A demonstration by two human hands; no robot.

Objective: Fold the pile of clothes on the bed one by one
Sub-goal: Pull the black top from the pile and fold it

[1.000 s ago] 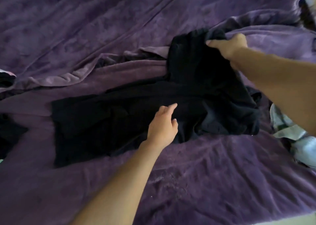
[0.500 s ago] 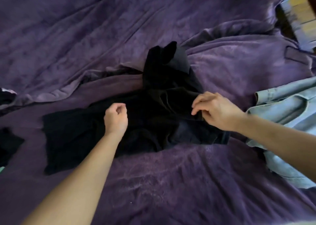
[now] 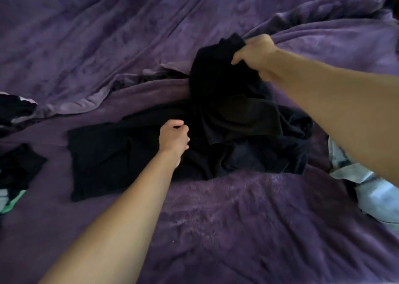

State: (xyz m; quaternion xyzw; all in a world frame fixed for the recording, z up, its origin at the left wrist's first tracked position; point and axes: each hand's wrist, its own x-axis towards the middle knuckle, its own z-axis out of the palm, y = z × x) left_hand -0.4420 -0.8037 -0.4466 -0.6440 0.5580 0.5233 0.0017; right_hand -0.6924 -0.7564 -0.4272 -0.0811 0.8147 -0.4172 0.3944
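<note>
A black garment [image 3: 121, 154] lies spread across the purple bed cover, flat on its left half and bunched on its right. My right hand [image 3: 254, 57] grips the far right end of the cloth and lifts it above the bed. My left hand [image 3: 173, 138] rests on the middle of the garment with its fingers curled; whether it pinches the cloth I cannot tell.
The purple blanket [image 3: 237, 229] covers the whole bed, with a raised fold running across the back. A light blue denim piece [image 3: 371, 193] lies at the right edge. Dark clothes [image 3: 17, 169] with a green and white bit sit at the left edge.
My right hand has gone from the garment's middle up to its far end and lifted it. My left hand stays curled on the cloth's centre.
</note>
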